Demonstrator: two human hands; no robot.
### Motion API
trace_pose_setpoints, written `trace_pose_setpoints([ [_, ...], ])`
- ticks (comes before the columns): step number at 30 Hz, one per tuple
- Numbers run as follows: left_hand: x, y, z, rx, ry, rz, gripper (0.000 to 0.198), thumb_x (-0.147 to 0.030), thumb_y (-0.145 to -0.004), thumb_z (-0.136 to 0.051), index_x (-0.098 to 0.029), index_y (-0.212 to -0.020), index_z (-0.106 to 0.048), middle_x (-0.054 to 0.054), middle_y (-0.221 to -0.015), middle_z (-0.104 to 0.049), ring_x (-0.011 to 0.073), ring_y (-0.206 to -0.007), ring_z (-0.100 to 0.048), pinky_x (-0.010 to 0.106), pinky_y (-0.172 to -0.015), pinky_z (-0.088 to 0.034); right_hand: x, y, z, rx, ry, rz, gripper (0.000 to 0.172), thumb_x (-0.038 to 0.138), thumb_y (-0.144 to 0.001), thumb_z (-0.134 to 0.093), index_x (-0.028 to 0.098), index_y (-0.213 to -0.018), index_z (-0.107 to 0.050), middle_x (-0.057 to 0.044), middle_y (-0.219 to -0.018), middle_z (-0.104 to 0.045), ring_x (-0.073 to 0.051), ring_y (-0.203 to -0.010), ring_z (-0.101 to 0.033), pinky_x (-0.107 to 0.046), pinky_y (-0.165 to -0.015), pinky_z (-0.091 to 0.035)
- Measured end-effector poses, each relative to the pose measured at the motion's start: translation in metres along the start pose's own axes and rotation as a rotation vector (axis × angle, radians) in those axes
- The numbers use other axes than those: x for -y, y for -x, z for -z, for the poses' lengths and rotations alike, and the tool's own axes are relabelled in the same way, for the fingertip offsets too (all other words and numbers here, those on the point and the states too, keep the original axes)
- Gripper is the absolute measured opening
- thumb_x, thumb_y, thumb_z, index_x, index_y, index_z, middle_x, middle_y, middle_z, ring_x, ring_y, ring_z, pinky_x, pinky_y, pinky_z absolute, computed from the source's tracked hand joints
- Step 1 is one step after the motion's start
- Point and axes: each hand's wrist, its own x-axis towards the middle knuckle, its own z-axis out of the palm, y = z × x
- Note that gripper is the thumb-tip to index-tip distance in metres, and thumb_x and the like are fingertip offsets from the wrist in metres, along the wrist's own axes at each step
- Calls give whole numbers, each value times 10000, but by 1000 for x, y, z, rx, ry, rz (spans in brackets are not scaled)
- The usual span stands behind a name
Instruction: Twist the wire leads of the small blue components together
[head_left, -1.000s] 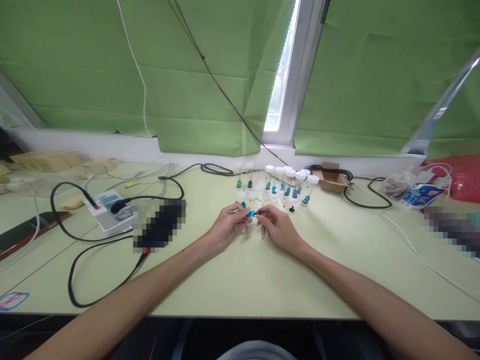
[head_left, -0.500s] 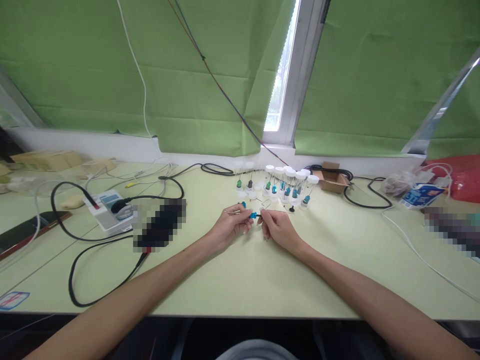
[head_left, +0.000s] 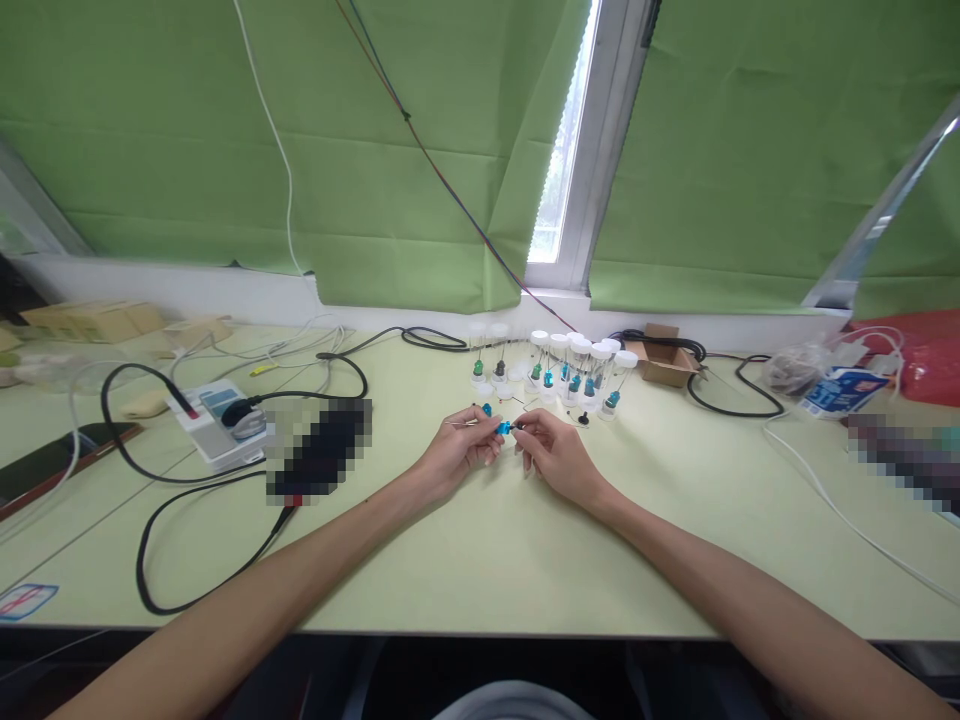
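Observation:
My left hand [head_left: 459,455] and my right hand [head_left: 553,452] meet above the pale green table [head_left: 480,560], fingertips almost touching. Between them sits a small blue part [head_left: 503,428] on a thin metal pin; my left fingers pinch the pin and blue part, and my right thumb and forefinger are closed on a tiny dark piece at the blue part's right end. Another blue part [head_left: 487,409] lies just behind my left hand. Beyond the hands stands a cluster of small clear vials with white caps [head_left: 577,365], each holding a green, blue or dark piece.
Black cables [head_left: 161,470] loop over the left of the table beside a white power strip [head_left: 214,420]. A small cardboard box [head_left: 661,356] sits behind the vials. A white cable [head_left: 840,510], a plastic bag [head_left: 795,370] and a blue-white carton [head_left: 836,392] lie at the right.
My right hand drew slightly toward me and then moved back up to the blue part. My left hand has barely shifted.

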Motion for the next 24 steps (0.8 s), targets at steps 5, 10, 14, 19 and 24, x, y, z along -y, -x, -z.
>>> trace_pose_setpoints([
  [5,-1,1,-1,5,-11,9,287,-304,-771,-734,-154,-680,-508,45,-676,-656,98,-558,-559,203,-491,-406,0,1,1,26,28,-8,269,432,-924,-497,187,-827,-554,29,-600,-548,-105,-467,-528,-234,-484,-444],
  [10,-1,1,-1,16,-31,23,280,-312,-762,-742,-158,-694,-518,39,-668,-656,96,-542,-555,212,-501,-415,-3,0,1,22,75,-31,390,483,-948,-432,191,-711,-536,29,-529,-541,-102,-416,-510,-228,-463,-433],
  [14,1,0,0,22,-39,32,274,-318,-758,-745,-159,-703,-528,39,-668,-658,91,-530,-547,214,-503,-413,-4,-1,0,16,82,-55,458,515,-957,-384,187,-679,-542,23,-485,-533,-109,-396,-513,-229,-452,-431],
  [19,0,0,-1,-25,-5,0,278,-307,-748,-752,-155,-677,-531,41,-679,-654,98,-555,-562,211,-492,-403,-3,0,1,-7,49,-36,349,498,-942,-431,192,-850,-572,12,-621,-596,-104,-427,-525,-230,-444,-436],
  [24,-1,-1,0,-47,11,-8,276,-294,-759,-740,-154,-664,-522,39,-669,-649,98,-546,-558,208,-483,-396,-1,0,1,-11,5,-6,287,420,-870,-584,212,-1063,-534,11,-778,-596,-105,-513,-569,-235,-476,-458],
])
